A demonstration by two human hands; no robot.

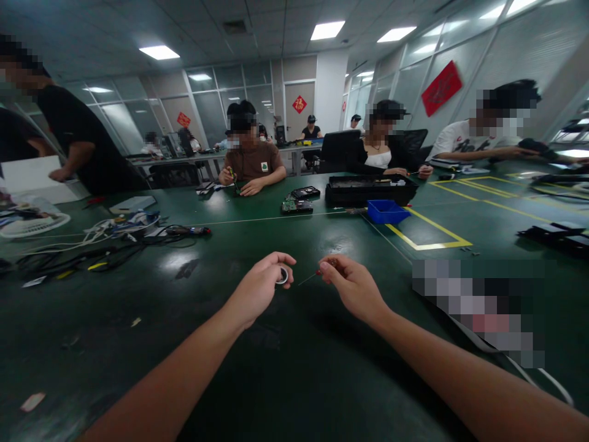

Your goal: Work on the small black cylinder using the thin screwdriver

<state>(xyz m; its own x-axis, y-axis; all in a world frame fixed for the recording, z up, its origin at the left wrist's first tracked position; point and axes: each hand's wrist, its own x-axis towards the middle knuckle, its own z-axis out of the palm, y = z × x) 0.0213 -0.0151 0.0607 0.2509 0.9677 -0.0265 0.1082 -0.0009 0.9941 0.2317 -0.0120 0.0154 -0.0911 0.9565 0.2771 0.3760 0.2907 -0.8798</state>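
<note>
Our left hand (260,285) pinches a small tape roll (282,275) — our right hand (352,285) grips a red-tipped wire (309,277) just beside; nothing yet wrapped over the bench (285,356), we judge.

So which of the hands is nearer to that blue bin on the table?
Right. The right hand, pinching a thin red-tipped tool, sits below and slightly left of the blue bin in the head view. The left hand, holding a small ring-shaped part, is farther to the left.
</note>
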